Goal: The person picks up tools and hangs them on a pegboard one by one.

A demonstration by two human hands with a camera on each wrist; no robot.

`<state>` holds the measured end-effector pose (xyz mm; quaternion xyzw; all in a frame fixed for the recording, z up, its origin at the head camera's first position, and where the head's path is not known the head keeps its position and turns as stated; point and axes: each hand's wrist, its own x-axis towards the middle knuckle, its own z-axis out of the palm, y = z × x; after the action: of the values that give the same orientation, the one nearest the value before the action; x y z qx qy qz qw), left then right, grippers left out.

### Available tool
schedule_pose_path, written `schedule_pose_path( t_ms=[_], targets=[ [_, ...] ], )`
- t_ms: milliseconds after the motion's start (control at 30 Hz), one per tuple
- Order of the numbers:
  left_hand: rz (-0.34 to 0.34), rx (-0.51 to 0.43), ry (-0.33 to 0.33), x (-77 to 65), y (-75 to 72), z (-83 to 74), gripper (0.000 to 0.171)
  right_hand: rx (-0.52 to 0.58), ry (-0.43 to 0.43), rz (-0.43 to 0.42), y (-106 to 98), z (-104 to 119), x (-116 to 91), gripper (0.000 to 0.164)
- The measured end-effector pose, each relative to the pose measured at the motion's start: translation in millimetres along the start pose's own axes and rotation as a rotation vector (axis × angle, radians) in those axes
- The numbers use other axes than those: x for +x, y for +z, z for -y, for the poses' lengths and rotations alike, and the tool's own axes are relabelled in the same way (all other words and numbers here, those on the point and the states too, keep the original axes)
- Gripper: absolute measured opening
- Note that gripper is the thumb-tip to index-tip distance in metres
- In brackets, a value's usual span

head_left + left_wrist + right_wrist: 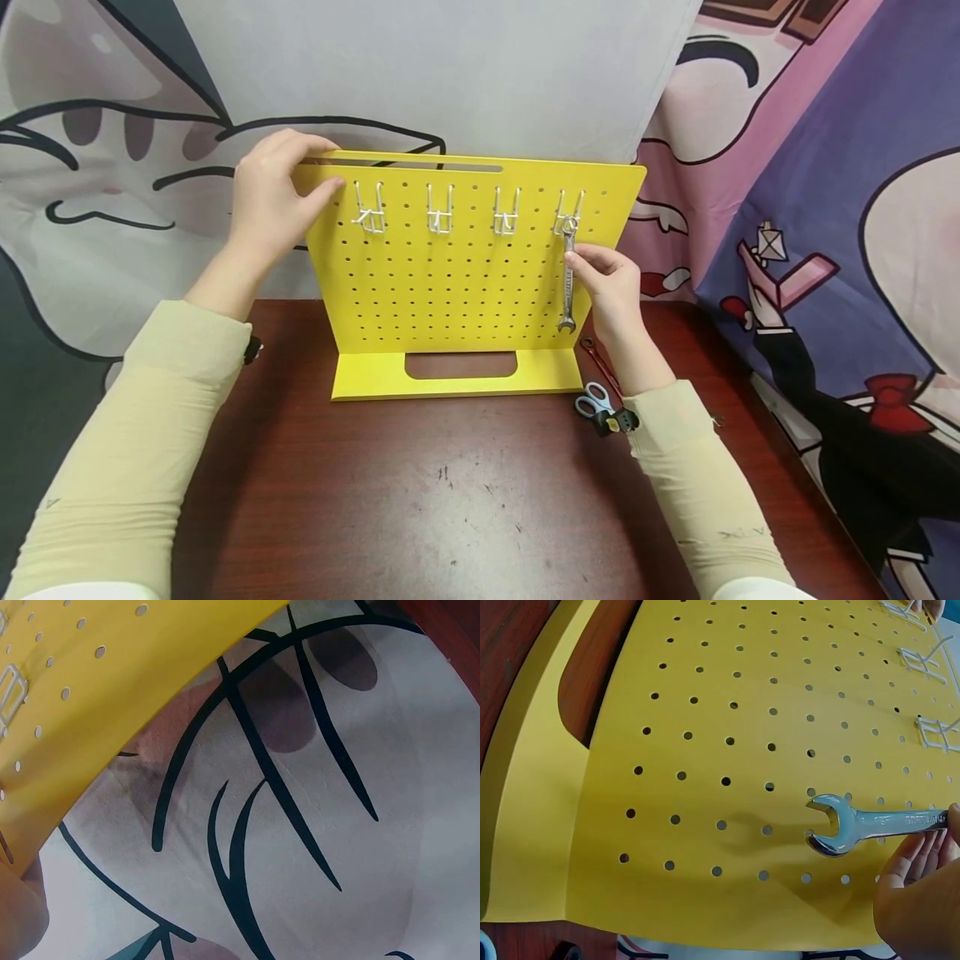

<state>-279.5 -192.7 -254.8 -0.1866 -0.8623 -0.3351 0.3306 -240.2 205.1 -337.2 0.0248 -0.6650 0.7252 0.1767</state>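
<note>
A yellow pegboard (pixel 450 292) stands upright on its own foot on the table. My left hand (pixel 273 187) grips its top left corner, thumb on the front face and fingers over the top edge. Between thumb and fingers, my right hand (pixel 613 287) pinches a silver combination wrench (pixel 567 287) near its upper part. The wrench hangs vertically, its ring end at the rightmost white hook (pixel 558 218); whether the hook bears its weight I cannot tell. In the right wrist view the open end (pixel 836 825) of the wrench stands just off the board.
Three more white hooks, the left (pixel 370 218), second (pixel 440 220) and third (pixel 506 221), line the board's upper part. Blue-handled scissors (pixel 594 400) and a red wrench (pixel 598 362) lie on the brown table (pixel 420 500), right of the board's foot. Printed cloth hangs behind.
</note>
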Motion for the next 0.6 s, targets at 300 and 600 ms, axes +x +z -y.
schedule_pose_path(
  t_ms=[300, 600],
  targets=[
    [0.002, -0.006, -0.006, -0.5, 0.1, 0.8, 0.032, -0.072, 0.012, -0.068, 7.4, -2.4, 4.4, 0.019],
    [-0.004, -0.011, -0.001, -0.6, 0.7, 1.4, 0.031, -0.129, 0.014, -0.084, 10.7, -1.5, 4.9, 0.021]
  ],
)
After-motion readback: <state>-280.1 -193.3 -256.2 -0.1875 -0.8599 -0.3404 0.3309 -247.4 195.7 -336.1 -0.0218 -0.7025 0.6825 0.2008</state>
